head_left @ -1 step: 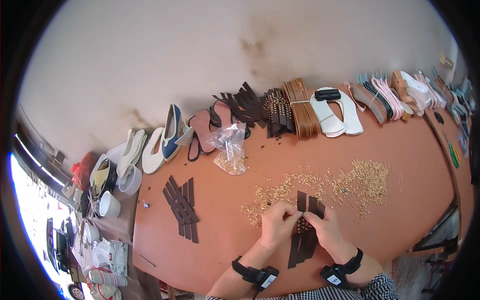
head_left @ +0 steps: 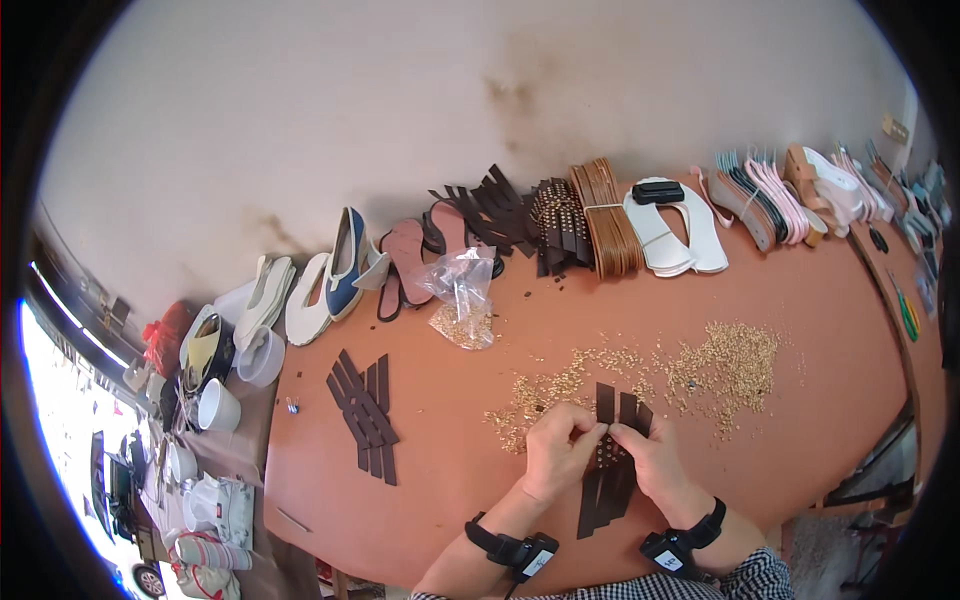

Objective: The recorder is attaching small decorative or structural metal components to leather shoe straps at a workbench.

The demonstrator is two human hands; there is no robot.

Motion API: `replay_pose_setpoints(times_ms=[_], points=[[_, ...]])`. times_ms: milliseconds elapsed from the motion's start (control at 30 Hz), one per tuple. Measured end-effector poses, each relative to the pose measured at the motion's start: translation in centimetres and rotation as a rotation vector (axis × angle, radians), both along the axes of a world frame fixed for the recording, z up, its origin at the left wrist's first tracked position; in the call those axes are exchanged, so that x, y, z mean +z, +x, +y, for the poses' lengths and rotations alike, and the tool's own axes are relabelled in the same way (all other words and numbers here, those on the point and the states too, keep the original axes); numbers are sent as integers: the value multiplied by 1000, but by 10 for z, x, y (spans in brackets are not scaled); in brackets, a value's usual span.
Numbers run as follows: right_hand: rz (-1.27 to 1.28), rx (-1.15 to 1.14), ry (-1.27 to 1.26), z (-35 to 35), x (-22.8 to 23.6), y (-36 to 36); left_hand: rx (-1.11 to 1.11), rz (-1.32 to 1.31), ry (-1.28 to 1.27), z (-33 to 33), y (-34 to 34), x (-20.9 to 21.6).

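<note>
In the head view nothing has moved since the earlier frame: both hands stay in the same spot at the near edge of the table, and the strips, studs and shoes lie as they did.

The left hand (head_left: 556, 452) and the right hand (head_left: 655, 462) meet over a small bundle of dark brown leather strips (head_left: 608, 470) that lies on the orange-brown table (head_left: 800, 300) just in front of the person. The fingers of both hands pinch one strip of the bundle near its upper part, where a row of small studs shows; the strip ends fan out above the fingertips and below the palms. Each wrist carries a black band with a small device.

Just beyond the hands lies a wide scatter of small gold studs (head_left: 725, 365), thickest to the right. To the left, well apart from the hands, a second pile of dark strips (head_left: 365, 415) lies crossed over itself. Further back a clear plastic bag (head_left: 462, 290) holds more studs.

Along the far edge of the table, against a pale stained wall (head_left: 400, 120), runs a row of shoe parts: a blue flat shoe (head_left: 347, 262), white shoes, pink soles, a heap of dark straps (head_left: 490, 212), a bundle of tan strips (head_left: 606, 220), white insoles (head_left: 672, 232) and pink-and-grey soles at the right. At the left end stand white cups (head_left: 218, 405) among clutter.
</note>
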State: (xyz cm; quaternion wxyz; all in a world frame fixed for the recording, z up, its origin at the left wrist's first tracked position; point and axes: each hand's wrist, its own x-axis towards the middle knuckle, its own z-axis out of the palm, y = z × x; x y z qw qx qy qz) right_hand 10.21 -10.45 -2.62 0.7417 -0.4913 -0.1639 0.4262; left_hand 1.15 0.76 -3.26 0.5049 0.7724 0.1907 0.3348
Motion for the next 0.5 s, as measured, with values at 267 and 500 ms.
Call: replay_pose_setpoints(times_ms=[267, 500], points=[[110, -48, -5, 5, -7, 9, 109, 168, -32, 53, -14, 14], [246, -78, -3, 7, -4, 16, 235, 665, 505, 83, -38, 8]])
